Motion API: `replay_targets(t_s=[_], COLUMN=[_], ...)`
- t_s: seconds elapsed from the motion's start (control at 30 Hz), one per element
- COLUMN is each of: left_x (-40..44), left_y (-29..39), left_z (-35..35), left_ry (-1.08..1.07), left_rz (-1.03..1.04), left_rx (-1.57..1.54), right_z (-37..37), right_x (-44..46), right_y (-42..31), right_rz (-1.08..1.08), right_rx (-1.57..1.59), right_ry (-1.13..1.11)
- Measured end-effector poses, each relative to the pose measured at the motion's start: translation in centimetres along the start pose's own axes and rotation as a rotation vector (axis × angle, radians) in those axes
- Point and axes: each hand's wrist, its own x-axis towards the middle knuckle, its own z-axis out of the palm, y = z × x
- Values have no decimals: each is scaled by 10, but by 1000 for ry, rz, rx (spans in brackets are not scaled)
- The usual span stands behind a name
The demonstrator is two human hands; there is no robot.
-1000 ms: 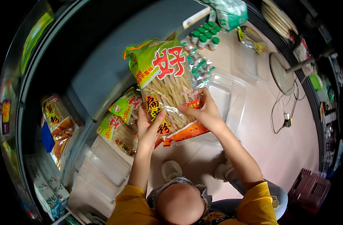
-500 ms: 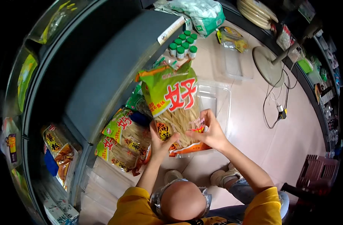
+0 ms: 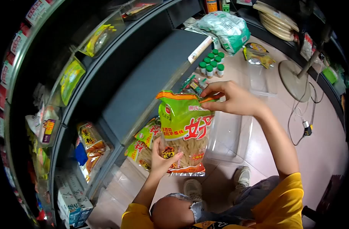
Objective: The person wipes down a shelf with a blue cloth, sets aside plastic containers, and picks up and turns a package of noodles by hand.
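A green and orange bag of dried flat noodles (image 3: 178,114) is upright in front of me, with a clear window over its lower half. My left hand (image 3: 162,160) is closed on its lower left side, thumb across the front. Up at the top right corner, my right hand (image 3: 233,99) pinches the bag's edge between thumb and fingers. Similar noodle bags (image 3: 137,152) lie behind my left hand, partly hidden. Beyond the held bag's top are small packets (image 3: 195,84), and a clear plastic bin (image 3: 229,147) lies on the floor to its right.
A dark shelf (image 3: 144,82) runs along the left, with a bagged product (image 3: 91,147) on its lower level. Several green-capped jars (image 3: 209,68) stand on the floor near a white-green plastic sack (image 3: 226,30). A round stand base (image 3: 294,80) and a cable (image 3: 307,129) are at right.
My right hand has moved from the bag's lower right side up to its top right corner. My left hand keeps its hold low on the bag. The view has swung left.
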Motion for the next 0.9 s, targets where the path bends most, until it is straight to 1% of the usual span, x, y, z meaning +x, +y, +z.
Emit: replay_targets(t_s=[0.03,0.07,0.1,0.17,0.2,0.23,0.3,0.37,0.43,0.5,0.53,0.57,0.6,0.73,0.83,0.87,0.9], left_x=[-2,-1,-2,-3,-5,-8,-12,-16,-17,-14,-15,-16,-14,-7,-4,-3,-3], left_y=[5,3,9,23,35,43,55,54,53,51,49,48,44,38,39,39,39], left_z=[-4,-11,-18,-27,-25,-22,-19,-15,-10,-6,-5,-5,-3,12,18,18,18], left_ry=[27,49,63,53,71,82,113,120,100,89,92,97,84,70,43,45,48], left_rz=[-27,39,41,-40,-64,-60,-108,-96,-127,-130,-135,-141,-101,-142,-199,-203,-257], left_rx=[9,59,74,36,4,15,29,8,-52,-49,-46,-44,13,-70,-112,-114,-149], right_z=[-3,-7,-6,-7,-9,-9,-6,-5,-4,-3,-3,-2,-2,-5,-9,-11,-11], right_x=[4,5,8,16,18,20,23,26,28,30,29,29,29,26,23,23,24], right_y=[0,-1,0,1,-1,-2,-3,-2,2,9,13,16,19,35,38,39,39], right_rz=[-47,-75,-92,-254,-394,-408,-517,-522,-512,-505,-496,-465,-434,-341,-321,-318,-297], right_rx=[13,44,55,82,-26,-18,-61,-82,-110,-106,-106,-48,8,78,140,141,91], right_ry=[-45,-72,-77,26,92,90,287,318,352,510,510,534,555,569,552,548,553])
